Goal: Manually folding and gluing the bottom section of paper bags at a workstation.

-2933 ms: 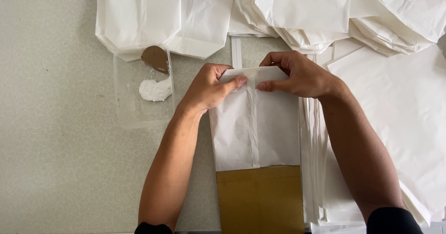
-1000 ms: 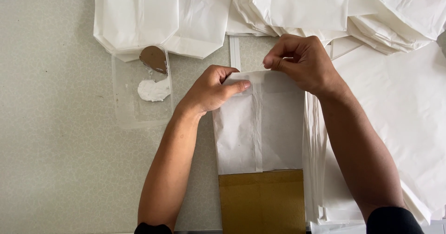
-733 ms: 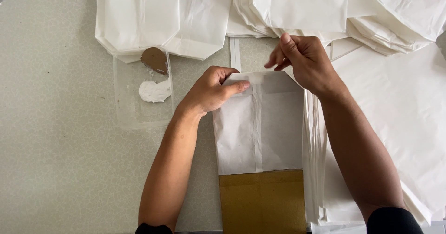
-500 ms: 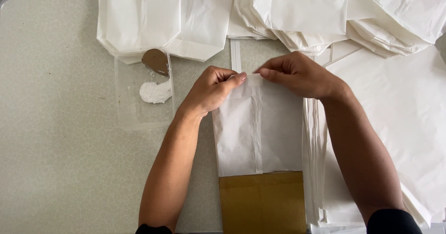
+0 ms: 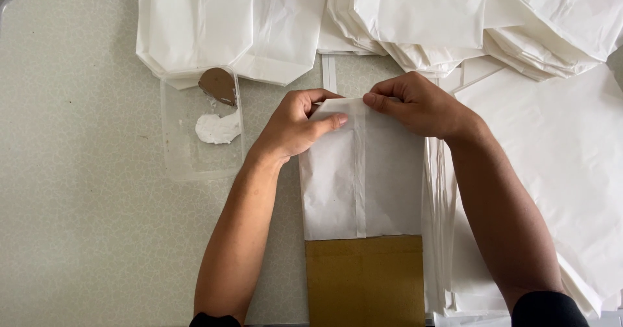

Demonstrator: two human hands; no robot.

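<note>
While 0.5 s ago sitting further right, now slid leftward along the top fold of the white paper bag point(image 5: 363, 171) at frame centre: right hand point(image 5: 418, 106), pinching beside the left hand point(image 5: 298, 122), both pressing the flap down.

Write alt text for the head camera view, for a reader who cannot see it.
Both hands press the top edge of a white paper bag lying flat over a brown cardboard sheet: left hand at its left corner, right hand at its right. A clear plastic tray holding white paste sits to the left; stacks of white bags lie beyond.
</note>
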